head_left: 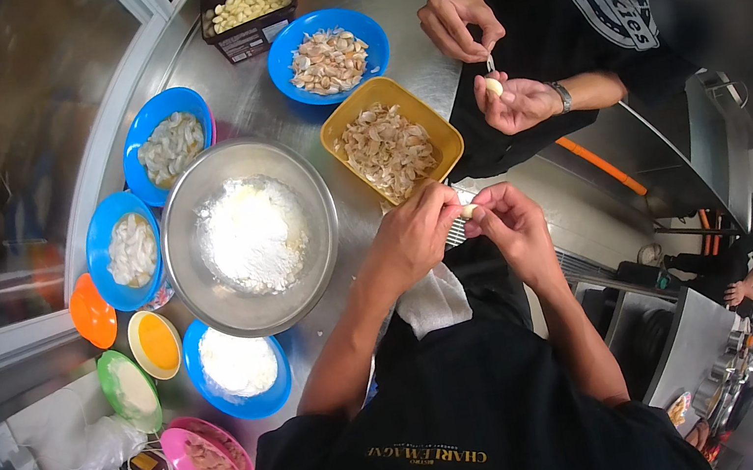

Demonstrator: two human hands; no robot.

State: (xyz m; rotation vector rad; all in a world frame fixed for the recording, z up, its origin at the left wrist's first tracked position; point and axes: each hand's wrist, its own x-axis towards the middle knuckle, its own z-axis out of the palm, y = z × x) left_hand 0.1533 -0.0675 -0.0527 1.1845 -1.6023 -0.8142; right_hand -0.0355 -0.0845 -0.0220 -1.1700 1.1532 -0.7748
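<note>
Both my hands meet over the near edge of the metal table, pinching a small pale garlic clove (467,211). My left hand (414,234) has its thumb and finger closed on one side of the clove. My right hand (512,224) grips the other side with its fingertips. Just beyond my left hand is a yellow tub (447,145), filled with dry garlic skins (384,149). Farther off, a blue bowl (376,33) contains garlic cloves and skins (328,62). A dark container (242,49) at the back is full of peeled cloves (250,4).
A large steel bowl (182,223) of white powder stands left of my hands. Around it sit blue bowls, a yellow bowl (156,345), a green bowl (151,412) and pink bowls (178,457). Across at right, a co-worker's hands (519,102) hold a clove and a small blade.
</note>
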